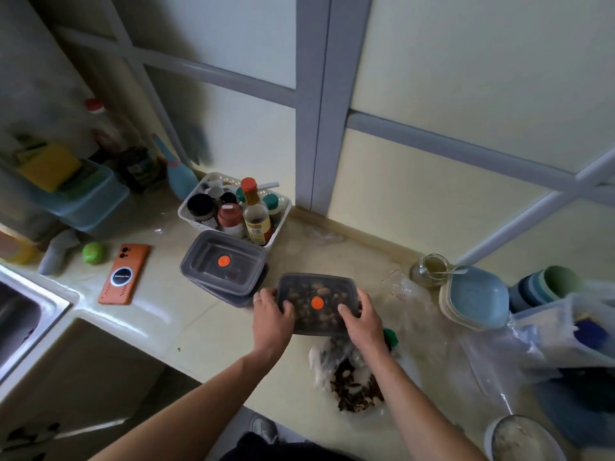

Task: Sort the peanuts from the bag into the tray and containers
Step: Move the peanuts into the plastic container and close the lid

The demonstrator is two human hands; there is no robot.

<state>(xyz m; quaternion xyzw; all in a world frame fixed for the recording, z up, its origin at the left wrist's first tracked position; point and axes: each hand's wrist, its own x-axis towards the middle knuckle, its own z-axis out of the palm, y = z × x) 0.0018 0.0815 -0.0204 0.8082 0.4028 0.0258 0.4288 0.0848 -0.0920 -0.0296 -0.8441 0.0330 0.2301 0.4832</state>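
Note:
A lidded grey container filled with peanuts sits on the counter, its clear lid marked with an orange sticker. My left hand grips its left edge and my right hand grips its right edge, fingers curled over the lid. Just left of it stand stacked grey containers with an orange-stickered lid. In front of the held container lies a clear plastic bag with brown peanut bits and skins inside, partly hidden by my right forearm.
A white basket of bottles and jars stands behind the containers. An orange phone and a green ball lie to the left, near the sink. Stacked blue bowls, a glass jar and plastic bags crowd the right.

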